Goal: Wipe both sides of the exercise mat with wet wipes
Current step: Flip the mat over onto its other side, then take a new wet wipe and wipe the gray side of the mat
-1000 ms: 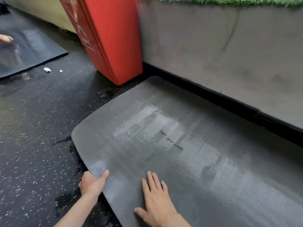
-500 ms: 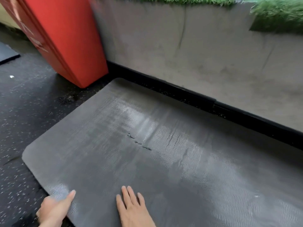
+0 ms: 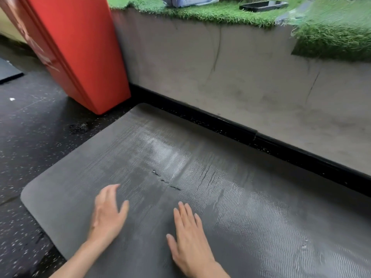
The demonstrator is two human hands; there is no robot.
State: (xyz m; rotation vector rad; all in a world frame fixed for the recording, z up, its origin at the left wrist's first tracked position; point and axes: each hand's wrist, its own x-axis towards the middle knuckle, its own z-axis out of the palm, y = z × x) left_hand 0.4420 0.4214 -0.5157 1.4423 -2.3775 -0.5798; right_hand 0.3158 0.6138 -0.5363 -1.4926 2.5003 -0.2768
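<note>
Soft, even daylight, moderately bright, no hard shadows. Pale sheen streaks across ribbed exercise mat (image 3: 230,197), strongest mid-frame and toward lower right. Left hand (image 3: 108,213) smeared by motion blur; right hand (image 3: 188,233) sharper. Speckled floor (image 3: 30,137) streaked at lower left corner. Wide-angle bending of wall (image 3: 241,81) base line; grass (image 3: 331,37) soft at top right.

Left hand (image 3: 109,212), right hand (image 3: 189,237): bare; forearms sleeveless; no gloves, rings, watch.

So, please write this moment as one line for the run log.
left hand: open, on exercise mat | right hand: flat on mat | no wipe held | small tears ahead
</note>
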